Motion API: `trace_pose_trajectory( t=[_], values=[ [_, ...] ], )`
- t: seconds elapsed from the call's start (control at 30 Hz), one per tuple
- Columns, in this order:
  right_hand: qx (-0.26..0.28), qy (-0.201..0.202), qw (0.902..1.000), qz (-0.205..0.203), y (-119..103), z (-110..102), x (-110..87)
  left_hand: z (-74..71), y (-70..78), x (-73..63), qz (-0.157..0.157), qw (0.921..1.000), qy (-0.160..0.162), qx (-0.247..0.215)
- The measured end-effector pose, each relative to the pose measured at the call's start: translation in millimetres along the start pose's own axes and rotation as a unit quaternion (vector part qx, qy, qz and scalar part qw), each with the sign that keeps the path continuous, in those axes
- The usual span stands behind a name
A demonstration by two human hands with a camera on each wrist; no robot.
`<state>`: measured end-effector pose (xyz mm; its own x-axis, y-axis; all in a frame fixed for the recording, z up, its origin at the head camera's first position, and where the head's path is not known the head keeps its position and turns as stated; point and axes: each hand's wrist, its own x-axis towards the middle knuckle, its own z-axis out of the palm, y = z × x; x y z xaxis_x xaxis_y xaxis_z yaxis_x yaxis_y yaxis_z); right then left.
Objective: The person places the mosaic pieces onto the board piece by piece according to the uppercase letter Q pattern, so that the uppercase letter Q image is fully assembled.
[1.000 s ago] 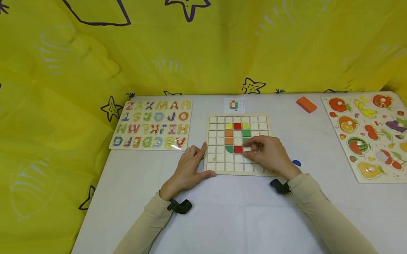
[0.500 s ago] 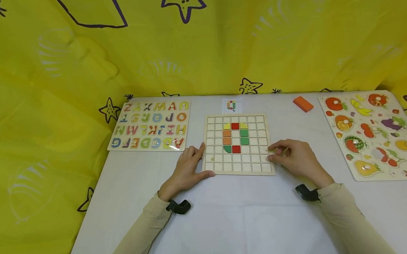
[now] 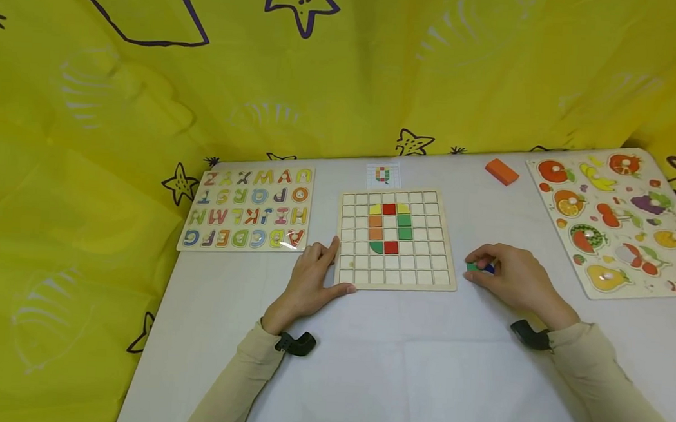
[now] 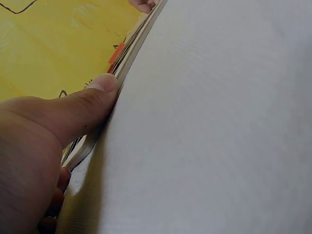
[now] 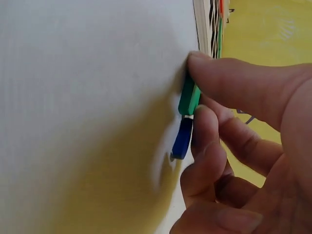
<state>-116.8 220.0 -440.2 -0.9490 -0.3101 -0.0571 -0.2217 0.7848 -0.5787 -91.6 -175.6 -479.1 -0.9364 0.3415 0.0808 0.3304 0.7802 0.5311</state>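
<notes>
A wooden grid board [image 3: 421, 280] lies in front of me, with red, yellow, orange and green tiles forming a ring on it. My left hand [image 3: 306, 285] braces its near left corner, thumb along the front edge and index finger at the left edge; the left wrist view shows the thumb [image 4: 85, 107] on that edge. Right of the board, my right hand [image 3: 514, 276] pinches a small green piece [image 5: 190, 97] between thumb and fingers. Right beside it is a small blue piece [image 5: 182, 140], partly covered by the fingers; whether they hold it too is unclear.
A small pattern card [image 3: 383, 174] lies behind the grid board. At the left is an alphabet puzzle board [image 3: 247, 215], at the right a fruit puzzle board [image 3: 617, 202]. An orange block [image 3: 501, 172] lies at the back. A yellow curtain [image 3: 346, 76] hangs behind the white table.
My right hand has moved right, from over the grid board to the table beside it, and is now at the blue piece. The left hand stays at the board's corner.
</notes>
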Motion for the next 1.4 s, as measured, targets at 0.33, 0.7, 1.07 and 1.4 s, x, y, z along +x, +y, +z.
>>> trace_pose_trajectory(
  t=[0.33, 0.7, 1.07, 1.4],
  values=[
    [0.003, 0.025, 0.9996, -0.011, 0, 4, -0.4, -1.3, 0.1, 1.9, -0.002, 1.0, -0.002, 0.0],
    [0.047, 0.085, 0.994, -0.049, -3, 11, 6.6, -1.7, 0.2, 3.7, -0.006, 1.0, -0.006, 0.001],
    [0.146, 0.077, 0.9861, -0.022, -13, 17, 14.9, -0.1, -0.8, 0.4, -0.008, 1.0, 0.0, -0.006],
    [0.189, 0.073, 0.9792, -0.004, -21, 20, 25.7, -1.2, 0.4, -0.7, -0.007, 0.9999, -0.001, -0.009]
  ],
)
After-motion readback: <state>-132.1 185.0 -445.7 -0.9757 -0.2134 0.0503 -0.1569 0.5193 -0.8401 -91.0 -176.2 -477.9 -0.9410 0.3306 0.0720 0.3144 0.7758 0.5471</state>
